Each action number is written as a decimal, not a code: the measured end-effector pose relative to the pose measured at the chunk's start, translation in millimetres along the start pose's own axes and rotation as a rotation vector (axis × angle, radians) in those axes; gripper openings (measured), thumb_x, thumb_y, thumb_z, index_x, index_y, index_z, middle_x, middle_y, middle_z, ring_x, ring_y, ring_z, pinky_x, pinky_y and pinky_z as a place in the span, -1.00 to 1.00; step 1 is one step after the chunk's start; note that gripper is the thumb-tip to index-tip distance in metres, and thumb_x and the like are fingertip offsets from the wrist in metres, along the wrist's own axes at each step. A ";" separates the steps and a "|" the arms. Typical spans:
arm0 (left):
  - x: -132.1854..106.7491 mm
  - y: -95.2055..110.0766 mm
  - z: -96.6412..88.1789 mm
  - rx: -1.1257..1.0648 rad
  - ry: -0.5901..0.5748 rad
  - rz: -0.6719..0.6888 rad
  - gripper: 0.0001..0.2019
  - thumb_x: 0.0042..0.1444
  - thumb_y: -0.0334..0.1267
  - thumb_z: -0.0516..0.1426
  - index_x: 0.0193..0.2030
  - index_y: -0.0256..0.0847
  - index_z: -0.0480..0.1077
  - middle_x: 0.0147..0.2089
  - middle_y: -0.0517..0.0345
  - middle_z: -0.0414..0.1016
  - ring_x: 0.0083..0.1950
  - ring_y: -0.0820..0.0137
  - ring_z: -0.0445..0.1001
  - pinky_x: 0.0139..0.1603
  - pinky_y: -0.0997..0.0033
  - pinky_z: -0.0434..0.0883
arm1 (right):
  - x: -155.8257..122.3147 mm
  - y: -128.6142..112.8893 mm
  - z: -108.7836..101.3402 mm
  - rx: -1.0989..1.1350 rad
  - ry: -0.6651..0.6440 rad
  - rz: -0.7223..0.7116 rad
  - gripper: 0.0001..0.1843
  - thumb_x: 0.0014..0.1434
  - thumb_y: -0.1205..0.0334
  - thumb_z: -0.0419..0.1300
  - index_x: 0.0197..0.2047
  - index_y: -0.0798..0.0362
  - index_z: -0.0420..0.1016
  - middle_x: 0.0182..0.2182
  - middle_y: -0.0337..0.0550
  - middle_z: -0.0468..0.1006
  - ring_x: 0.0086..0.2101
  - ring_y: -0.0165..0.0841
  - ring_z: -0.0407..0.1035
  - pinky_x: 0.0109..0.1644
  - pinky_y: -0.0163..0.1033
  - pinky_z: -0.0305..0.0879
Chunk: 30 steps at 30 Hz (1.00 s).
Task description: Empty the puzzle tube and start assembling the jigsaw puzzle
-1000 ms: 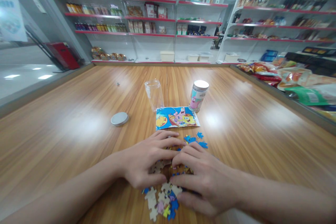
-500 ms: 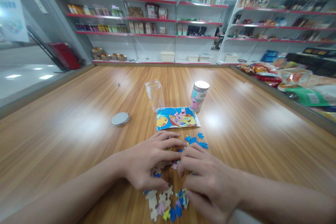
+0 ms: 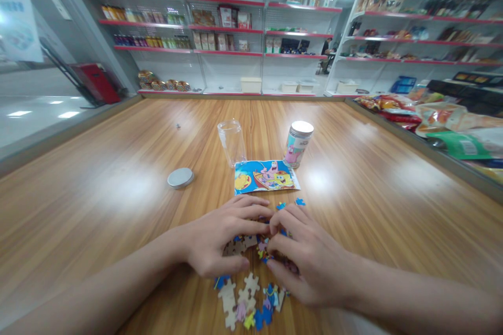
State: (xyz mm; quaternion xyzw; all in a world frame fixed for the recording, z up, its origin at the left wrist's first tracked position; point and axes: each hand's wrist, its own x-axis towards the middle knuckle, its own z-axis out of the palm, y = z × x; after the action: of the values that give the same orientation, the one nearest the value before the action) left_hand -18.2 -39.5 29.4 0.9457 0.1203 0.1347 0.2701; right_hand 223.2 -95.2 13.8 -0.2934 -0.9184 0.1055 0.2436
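Observation:
Loose jigsaw pieces [image 3: 247, 301] lie in a heap on the wooden table, some picture side up in blue, pink and yellow, others showing plain backs. Over the left of the heap, my left hand [image 3: 226, 233] rests palm down, fingers stretched and thumb apart. My right hand [image 3: 306, 251] bends its fingers down onto the pieces on the right, thumb away from the fingertips; its fingertips nearly meet the left ones. No piece shows in either grip. Just beyond the hands lies a cartoon picture sheet [image 3: 267, 177].
Behind the sheet stand an open clear jar [image 3: 232, 144] and a lidded jar with a cartoon label [image 3: 297, 145]. A silver lid [image 3: 180, 177] lies on the left of the table [image 3: 118, 209]. Snack bags [image 3: 444, 120] are on the right, stocked shelves [image 3: 223, 29] behind.
My right hand has moved slightly up and left across the heap, covering some blue pieces and uncovering lower ones. My left hand has barely shifted.

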 end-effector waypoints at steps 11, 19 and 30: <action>0.9 -0.4 -0.5 -0.028 0.014 0.013 -0.43 -0.18 -0.39 0.11 0.07 -0.13 0.44 0.36 0.05 0.30 0.37 -0.02 0.23 0.45 -0.19 0.13 | 1.4 -3.2 -2.2 -0.018 -0.040 -0.139 -0.77 0.30 0.28 0.13 -0.03 0.01 0.55 -0.18 -0.05 0.39 -0.13 -0.21 0.25 -0.04 -0.04 0.22; -0.7 -4.0 0.8 -0.034 0.023 0.029 -0.31 -0.22 -0.42 0.06 0.17 -0.12 0.40 0.41 0.08 0.29 0.41 -0.03 0.19 0.42 -0.22 0.19 | -0.2 -5.7 -0.4 -0.028 -0.074 -0.190 -0.79 0.34 0.09 0.17 -0.17 0.00 0.58 -0.18 -0.07 0.39 -0.12 -0.21 0.24 -0.04 -0.05 0.21; -1.4 -4.4 0.2 -0.022 0.003 0.029 -0.21 -0.30 -0.41 0.01 0.23 -0.13 0.38 0.45 0.11 0.24 0.43 -0.04 0.15 0.43 -0.24 0.18 | 0.9 -6.2 -3.6 0.017 -0.102 -0.167 -0.80 0.35 0.13 0.17 -0.23 0.02 0.57 -0.18 -0.10 0.41 -0.12 -0.24 0.24 -0.03 -0.06 0.19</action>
State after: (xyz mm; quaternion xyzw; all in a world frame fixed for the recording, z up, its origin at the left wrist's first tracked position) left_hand -20.2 -36.4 26.6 0.9442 0.1054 0.1413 0.2781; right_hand 221.4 -99.5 19.4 -0.2079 -0.9500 0.1072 0.2069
